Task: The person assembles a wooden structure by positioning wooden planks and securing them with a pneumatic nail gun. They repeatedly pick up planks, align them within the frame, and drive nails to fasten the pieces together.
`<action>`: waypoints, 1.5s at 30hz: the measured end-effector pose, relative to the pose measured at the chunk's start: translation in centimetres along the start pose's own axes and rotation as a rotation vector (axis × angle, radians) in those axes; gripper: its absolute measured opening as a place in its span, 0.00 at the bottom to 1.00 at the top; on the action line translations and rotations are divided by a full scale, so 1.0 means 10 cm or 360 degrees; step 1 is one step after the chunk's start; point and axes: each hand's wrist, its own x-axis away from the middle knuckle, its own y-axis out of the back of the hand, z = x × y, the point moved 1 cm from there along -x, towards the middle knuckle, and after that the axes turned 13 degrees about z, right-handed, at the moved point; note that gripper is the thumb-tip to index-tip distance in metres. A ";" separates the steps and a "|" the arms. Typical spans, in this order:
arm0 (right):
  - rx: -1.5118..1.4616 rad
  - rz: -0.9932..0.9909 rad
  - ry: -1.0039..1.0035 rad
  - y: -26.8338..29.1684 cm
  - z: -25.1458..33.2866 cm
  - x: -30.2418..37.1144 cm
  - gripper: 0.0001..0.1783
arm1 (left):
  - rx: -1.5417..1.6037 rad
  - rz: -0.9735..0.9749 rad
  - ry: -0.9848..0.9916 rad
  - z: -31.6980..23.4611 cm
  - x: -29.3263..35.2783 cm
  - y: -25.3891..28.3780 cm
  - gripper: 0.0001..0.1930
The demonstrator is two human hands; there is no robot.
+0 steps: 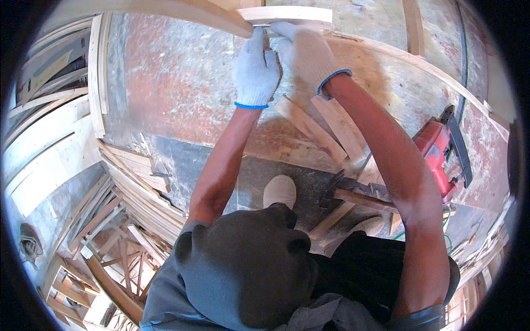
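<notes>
Both my hands wear white knit gloves with blue cuffs and reach to the far edge of the work surface. My left hand (256, 74) has its fingers closed at the near edge of a short pale wooden board (292, 15), beside the end of a long wooden beam (204, 12). Close by on its right, my right hand (309, 55) is bent over, its fingertips at the same board edge. The undersides of the fingers are hidden. Two short wood offcuts (312, 129) (339, 127) lie below my right wrist.
A red nail gun (433, 146) with a black magazine and green hose lies on the right. A hammer (364, 199) is beside my right forearm. A long wood strip (425, 66) crosses the upper right. Stacked wood strips (143, 190) fill the left, near my shoe (280, 190).
</notes>
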 end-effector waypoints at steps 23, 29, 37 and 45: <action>0.0573 0.0378 -0.0436 2.15 -0.34 2.69 0.18 | 0.0057 0.0180 0.0066 -0.03 0.30 0.09 0.22; 0.0848 0.0379 -0.0756 2.20 -0.60 3.68 0.35 | 0.0265 0.0192 -0.0110 -0.36 0.36 0.24 0.20; 0.0864 0.0269 -0.0960 1.99 -1.01 4.10 0.45 | -0.0056 0.0328 -0.0601 -0.92 -0.59 0.93 0.19; 0.0741 0.0349 -0.1177 2.03 -1.39 3.83 0.53 | -0.0587 0.1392 -0.0781 -0.67 -1.63 0.61 0.29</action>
